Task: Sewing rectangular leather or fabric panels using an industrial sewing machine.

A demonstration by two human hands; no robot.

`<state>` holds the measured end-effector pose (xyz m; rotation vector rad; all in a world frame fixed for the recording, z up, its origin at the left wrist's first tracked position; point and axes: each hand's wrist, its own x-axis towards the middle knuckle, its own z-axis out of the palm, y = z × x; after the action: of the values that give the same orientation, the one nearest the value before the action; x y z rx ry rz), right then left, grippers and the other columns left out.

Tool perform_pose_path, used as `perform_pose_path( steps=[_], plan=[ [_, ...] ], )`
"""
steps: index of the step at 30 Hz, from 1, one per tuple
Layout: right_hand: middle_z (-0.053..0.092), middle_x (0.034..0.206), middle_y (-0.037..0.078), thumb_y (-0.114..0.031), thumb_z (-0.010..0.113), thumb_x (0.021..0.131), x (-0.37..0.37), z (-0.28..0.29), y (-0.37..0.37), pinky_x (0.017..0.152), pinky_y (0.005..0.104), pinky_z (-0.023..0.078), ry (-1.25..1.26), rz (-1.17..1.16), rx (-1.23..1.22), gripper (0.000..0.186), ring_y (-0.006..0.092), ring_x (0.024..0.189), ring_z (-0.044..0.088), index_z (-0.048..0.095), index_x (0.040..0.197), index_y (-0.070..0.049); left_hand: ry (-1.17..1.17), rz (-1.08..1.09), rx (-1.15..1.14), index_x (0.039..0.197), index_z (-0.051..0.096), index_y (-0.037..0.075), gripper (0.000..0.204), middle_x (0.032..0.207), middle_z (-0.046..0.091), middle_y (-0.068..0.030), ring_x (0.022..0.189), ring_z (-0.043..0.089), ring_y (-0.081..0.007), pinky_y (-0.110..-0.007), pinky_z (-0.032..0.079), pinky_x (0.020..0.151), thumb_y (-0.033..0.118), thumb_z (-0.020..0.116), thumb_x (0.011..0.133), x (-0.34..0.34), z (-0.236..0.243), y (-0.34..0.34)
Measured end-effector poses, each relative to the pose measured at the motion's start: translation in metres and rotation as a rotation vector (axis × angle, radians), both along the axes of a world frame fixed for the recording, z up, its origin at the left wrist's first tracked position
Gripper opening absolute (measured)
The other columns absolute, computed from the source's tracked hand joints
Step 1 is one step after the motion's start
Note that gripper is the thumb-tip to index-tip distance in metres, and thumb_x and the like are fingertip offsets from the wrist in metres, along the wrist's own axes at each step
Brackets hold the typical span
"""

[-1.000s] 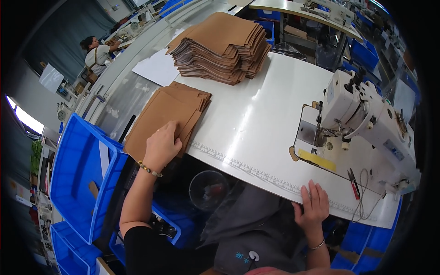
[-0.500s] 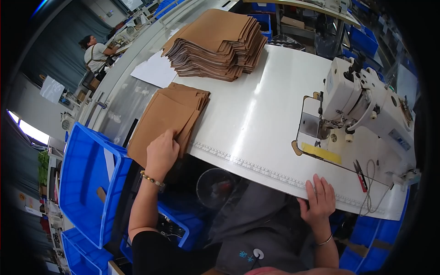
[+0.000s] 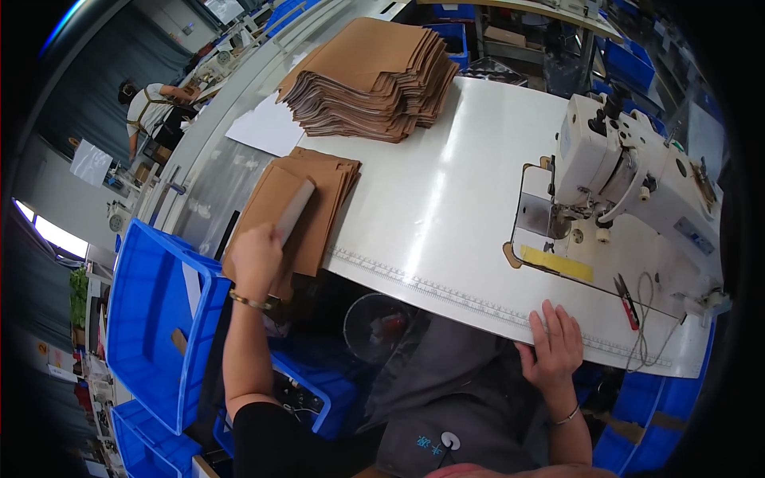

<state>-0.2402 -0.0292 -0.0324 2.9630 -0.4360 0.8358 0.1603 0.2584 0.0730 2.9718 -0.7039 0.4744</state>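
Note:
A small stack of brown flat panels (image 3: 325,209) lies at the left end of the white table. My left hand (image 3: 259,253) is closed on the near edge of the top brown panel (image 3: 267,191). This panel's right side curls up and shows a pale underside. Part of the grip is hidden behind my fingers. On the table's front edge, over the printed ruler strip (image 3: 454,296), my right hand (image 3: 555,344) rests with fingers stretched out and holds nothing. A much taller stack of brown panels (image 3: 358,56) stands behind the small one.
At the right is a white sewing machine (image 3: 617,167), with red-handled snips (image 3: 628,303) and a loose cord near it. A white sheet (image 3: 267,127) lies beside the tall stack. Blue bins (image 3: 163,319) stand at the left. Another person (image 3: 151,111) works far left.
My left hand has moved slightly left and lifted the top panel's right side into a curl. My right hand has stayed put. The far person has bent forward.

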Motion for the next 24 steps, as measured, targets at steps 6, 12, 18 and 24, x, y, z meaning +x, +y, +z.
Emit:
perform_pose_path(
  steps=[6, 12, 18, 24],
  plan=[
    [0.064, 0.136, 0.016, -0.041, 0.064, 0.095, 0.000, 0.001, 0.001, 0.100, 0.0493, 0.048, -0.009, -0.008, -0.019, 0.044, 0.0361, 0.121, 0.062, 0.069, 0.127, -0.010, -0.244, 0.330, -0.055, 0.085, 0.074, 0.002, 0.033, 0.078, 0.069, -0.0212, 0.080, 0.069, -0.0394, -0.048, 0.052, 0.070, 0.036, 0.072, 0.086, 0.060, 0.155, 0.048],
    [0.065, 0.135, 0.016, -0.041, 0.064, 0.095, 0.000, 0.001, 0.001, 0.100, 0.0494, 0.049, -0.016, -0.022, -0.011, 0.044, 0.0361, 0.121, 0.062, 0.069, 0.126, -0.010, -0.323, 0.177, 0.076, 0.089, 0.076, 0.006, 0.026, 0.088, 0.074, -0.0157, 0.087, 0.071, -0.0374, -0.048, 0.056, 0.077, 0.031, 0.068, 0.088, 0.022, 0.130, -0.038],
    [0.065, 0.134, 0.015, -0.042, 0.063, 0.095, 0.003, -0.001, 0.000, 0.100, 0.0487, 0.048, -0.037, 0.005, -0.015, 0.044, 0.0353, 0.119, 0.063, 0.070, 0.125, -0.010, -0.002, -0.077, 0.241, 0.082, 0.075, 0.003, 0.054, 0.083, 0.073, -0.0205, 0.080, 0.072, -0.0384, -0.047, 0.057, 0.072, 0.055, 0.066, 0.091, 0.007, 0.002, -0.077],
    [0.066, 0.134, 0.015, -0.043, 0.062, 0.096, 0.001, -0.001, 0.000, 0.099, 0.0490, 0.048, -0.026, -0.023, -0.031, 0.044, 0.0347, 0.118, 0.063, 0.070, 0.124, -0.010, 0.094, -0.232, 0.114, 0.090, 0.073, 0.007, 0.042, 0.083, 0.072, -0.0138, 0.080, 0.070, -0.0344, -0.046, 0.053, 0.069, 0.047, 0.063, 0.096, 0.014, 0.042, -0.117]
  ],
)
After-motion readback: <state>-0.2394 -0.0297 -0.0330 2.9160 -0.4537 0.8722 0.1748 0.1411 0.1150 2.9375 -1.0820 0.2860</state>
